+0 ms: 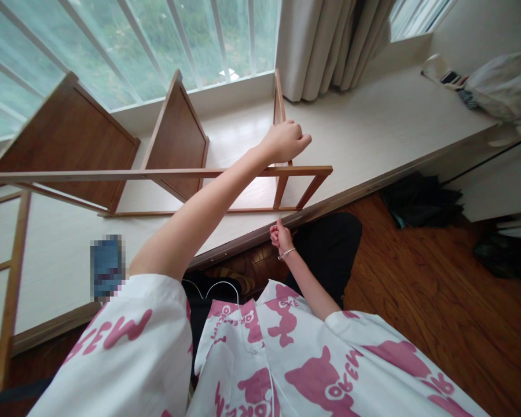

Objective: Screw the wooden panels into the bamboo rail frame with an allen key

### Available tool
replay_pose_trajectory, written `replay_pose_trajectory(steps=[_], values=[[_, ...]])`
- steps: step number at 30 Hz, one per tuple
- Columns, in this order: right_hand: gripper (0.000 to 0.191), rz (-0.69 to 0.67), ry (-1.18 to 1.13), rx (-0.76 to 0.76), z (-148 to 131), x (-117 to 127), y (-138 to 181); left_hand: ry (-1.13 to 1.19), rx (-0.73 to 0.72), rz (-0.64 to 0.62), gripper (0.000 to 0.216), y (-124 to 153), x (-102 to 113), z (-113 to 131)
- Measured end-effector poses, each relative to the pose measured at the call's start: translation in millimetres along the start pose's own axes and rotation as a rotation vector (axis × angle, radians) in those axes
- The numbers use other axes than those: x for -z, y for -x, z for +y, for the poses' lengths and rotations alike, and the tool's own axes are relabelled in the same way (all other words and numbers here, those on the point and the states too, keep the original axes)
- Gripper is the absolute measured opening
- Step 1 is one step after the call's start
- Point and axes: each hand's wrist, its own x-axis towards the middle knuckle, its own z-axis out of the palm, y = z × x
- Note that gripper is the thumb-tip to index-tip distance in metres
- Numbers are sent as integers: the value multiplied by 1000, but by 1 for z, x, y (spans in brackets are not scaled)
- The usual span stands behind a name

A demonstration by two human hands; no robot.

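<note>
A wooden shelf unit lies on its side on the pale window ledge, its boards standing upright between slim rails. My left arm reaches across the front rail. My left hand is closed over the edge of the narrow end board, its fingertips hidden from me. Lower down, by the front edge of the ledge, my right hand is closed with the thumb uppermost, just below the unit's lower rail. Whatever it holds is too small or hidden to make out.
Another wooden frame leans at the left. A blurred-out phone-like object lies on the ledge. Curtains hang beside the barred window. A pale cloth bag sits at the far right, with dark bags on the wooden floor.
</note>
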Motion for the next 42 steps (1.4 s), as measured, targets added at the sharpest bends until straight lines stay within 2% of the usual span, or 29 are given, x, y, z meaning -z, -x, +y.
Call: replay_pose_trajectory(steps=[5, 9, 16, 27, 35, 42], values=[[45, -271, -408, -215, -10, 5, 5, 13, 7, 13, 39, 1, 1, 2], [45, -368, -552, -276, -13, 8, 8, 27, 5, 13, 37, 3, 4, 3], [43, -354, -565, -307, -8, 9, 6, 12, 25, 4, 38, 2, 5, 5], [25, -308, -759, -280, -16, 3, 11, 41, -4, -12, 38, -1, 0, 0], [26, -255, -805, -257, -17, 2, 9, 47, -10, -11, 37, 1, 2, 2], [29, -277, -877, -224, -20, -1, 11, 18, -12, 7, 37, 0, 0, 1]])
